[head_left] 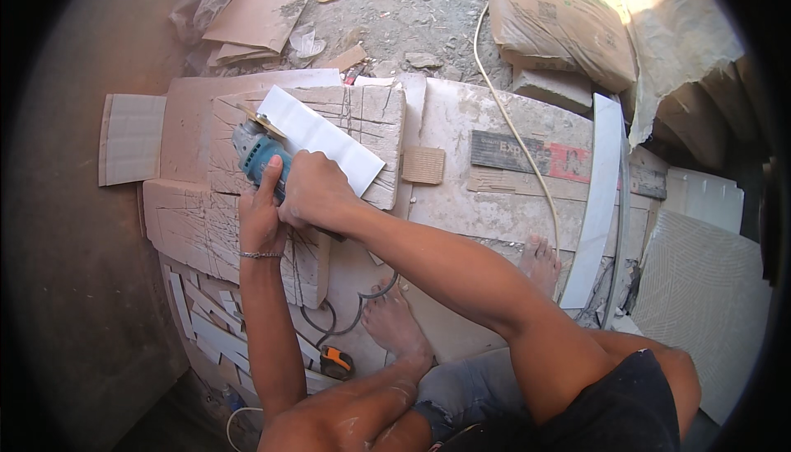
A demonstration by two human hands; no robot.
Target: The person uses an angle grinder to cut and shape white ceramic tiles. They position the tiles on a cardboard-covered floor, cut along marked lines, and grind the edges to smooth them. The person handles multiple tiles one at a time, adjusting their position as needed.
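Both my hands are closed on a blue-green angle grinder (262, 155) at the left of centre. My left hand (261, 220) wraps its body from the near side, thumb along the top, with a bracelet at the wrist. My right hand (317, 191) crosses over and grips it further back. The grinder's disc and guard (265, 122) stand at the left end of a white rectangular tile (323, 140); whether the disc touches it I cannot tell. Under the tile lies a pale block (375, 106) scored with many cut lines. A dark cord (362, 308) curls below.
An orange and black tape measure (336, 362) lies near my left knee, beside several narrow tile strips (216, 332). My bare feet (395, 320) rest on the boards. A pale cable (515, 126) crosses at the right, near a long white strip (595, 205). A full sack (560, 15) stands behind.
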